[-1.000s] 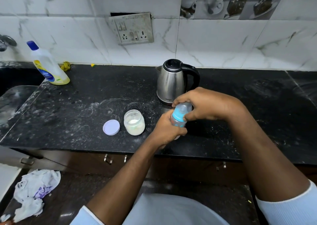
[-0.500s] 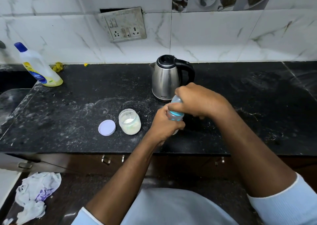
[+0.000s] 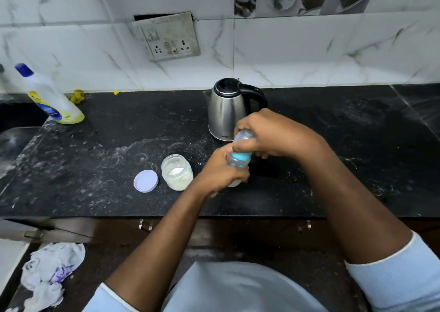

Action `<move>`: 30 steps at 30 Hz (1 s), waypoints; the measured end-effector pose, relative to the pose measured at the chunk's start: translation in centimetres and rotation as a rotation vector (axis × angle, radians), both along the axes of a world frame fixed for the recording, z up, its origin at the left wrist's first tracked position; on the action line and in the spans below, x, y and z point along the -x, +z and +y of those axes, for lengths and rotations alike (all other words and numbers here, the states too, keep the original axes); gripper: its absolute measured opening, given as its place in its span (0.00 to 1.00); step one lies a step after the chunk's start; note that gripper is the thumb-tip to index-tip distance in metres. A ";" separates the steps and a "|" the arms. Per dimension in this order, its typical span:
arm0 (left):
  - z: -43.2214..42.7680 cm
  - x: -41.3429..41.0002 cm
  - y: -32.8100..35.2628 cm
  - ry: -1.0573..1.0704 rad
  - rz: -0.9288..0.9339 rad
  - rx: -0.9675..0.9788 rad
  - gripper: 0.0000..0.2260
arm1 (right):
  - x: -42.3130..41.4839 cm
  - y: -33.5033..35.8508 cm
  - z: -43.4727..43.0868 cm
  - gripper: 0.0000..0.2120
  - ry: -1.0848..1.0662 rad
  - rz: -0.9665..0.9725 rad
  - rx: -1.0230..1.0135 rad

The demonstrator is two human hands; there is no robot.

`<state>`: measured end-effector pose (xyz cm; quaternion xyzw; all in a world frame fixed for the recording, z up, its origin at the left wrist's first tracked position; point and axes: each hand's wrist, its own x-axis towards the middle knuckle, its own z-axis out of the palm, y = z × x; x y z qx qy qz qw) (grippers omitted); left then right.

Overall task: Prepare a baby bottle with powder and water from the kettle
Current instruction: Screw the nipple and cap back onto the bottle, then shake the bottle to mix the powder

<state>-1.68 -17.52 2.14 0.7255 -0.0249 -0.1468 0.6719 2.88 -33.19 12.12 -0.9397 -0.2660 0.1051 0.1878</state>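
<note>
A baby bottle with a blue collar and a clear cap stands on the black counter in front of the steel kettle. My left hand wraps around the bottle's body. My right hand grips the cap and collar from above. Most of the bottle is hidden by my fingers. To the left stands an open jar of white powder, and its pale lid lies flat beside it.
A detergent bottle with a blue cap stands at the back left, by the sink edge. A wall socket sits above the counter. A crumpled cloth lies on the floor at lower left.
Both hands stay on the bottle. My right hand has shifted on the cap, which shows more clearly than half a second ago. The view has tilted slightly.
</note>
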 end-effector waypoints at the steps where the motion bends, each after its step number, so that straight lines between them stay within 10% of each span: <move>1: -0.2 -0.1 0.1 0.062 -0.010 -0.022 0.17 | 0.1 -0.3 0.7 0.21 -0.074 -0.073 0.039; 6: 0.2 -0.2 0.1 0.043 0.008 -0.075 0.18 | -0.1 -1.0 1.0 0.43 -0.141 -0.079 0.135; 13: 2.0 -1.4 1.7 0.003 0.066 -0.076 0.17 | -0.9 0.2 -0.8 0.11 0.041 0.134 -0.185; 17: 1.8 -1.3 1.6 0.033 0.053 -0.042 0.19 | -0.4 -2.1 0.7 0.26 -0.167 -0.148 -0.099; 23: 0.8 0.6 -0.4 0.206 0.064 0.038 0.28 | 2.2 -7.7 0.0 0.27 -0.149 0.369 -0.954; 30: 0.8 3.4 -4.0 0.113 0.125 0.031 0.33 | 5.9 -12.2 0.3 0.49 -0.176 0.526 -0.990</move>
